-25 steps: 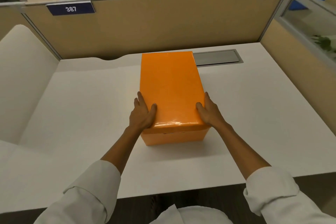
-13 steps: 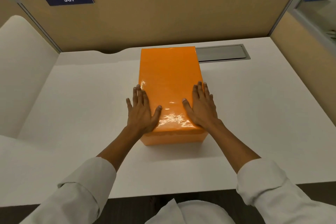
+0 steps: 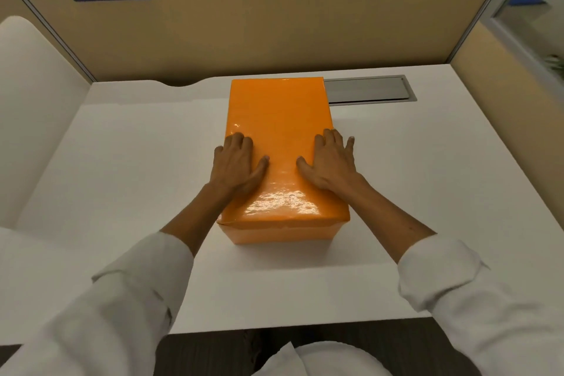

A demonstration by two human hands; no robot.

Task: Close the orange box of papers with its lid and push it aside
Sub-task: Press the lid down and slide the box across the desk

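The orange box (image 3: 282, 234) stands in the middle of the white desk (image 3: 128, 162) with its glossy orange lid (image 3: 279, 119) seated over it. The papers are hidden inside. My left hand (image 3: 236, 163) lies flat on the lid's left edge, fingers curling slightly over the side. My right hand (image 3: 331, 162) lies flat on the lid's right edge, fingers spread, little finger past the rim. Both palms rest on the lid and neither hand grips anything.
A grey cable-tray flap (image 3: 369, 90) is set into the desk behind the box on the right. Tan partition walls (image 3: 274, 24) close the back and right side. A white padded panel (image 3: 27, 107) borders the left.
Both hands went from gripping the lid's near corners to lying flat on top, then slid farther up the lid. The lid's near end now sits lower on the box.
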